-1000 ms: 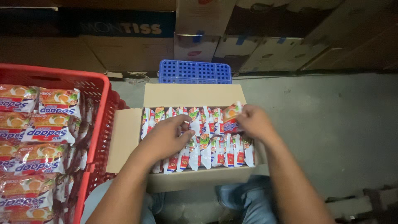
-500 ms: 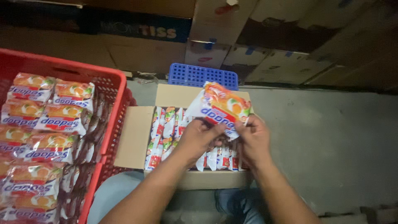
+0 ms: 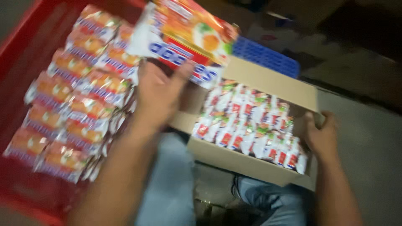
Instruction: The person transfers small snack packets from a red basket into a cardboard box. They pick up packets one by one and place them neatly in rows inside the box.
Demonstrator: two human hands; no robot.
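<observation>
My left hand (image 3: 157,94) grips a stack of orange, red and white noodle packets (image 3: 184,37), raised between the red crate (image 3: 19,35) and the open cardboard box (image 3: 268,81). The crate at the left holds several rows of the same flat packets (image 3: 79,96). The box stands in front of my knees and is packed with more packets (image 3: 251,121) set on edge. My right hand (image 3: 322,136) rests on the box's right end, fingers over its rim and against the last packets. The frame is motion-blurred.
A blue plastic crate (image 3: 266,56) lies behind the cardboard box. Brown cartons (image 3: 310,12) are stacked at the back. Grey concrete floor (image 3: 368,134) stretches to the right. My legs in blue jeans (image 3: 167,184) are under the box.
Both hands lifted a stack of packets out of the box. Now the left hand alone carries it left toward the red crate, and the right hand has dropped to the box's right end.
</observation>
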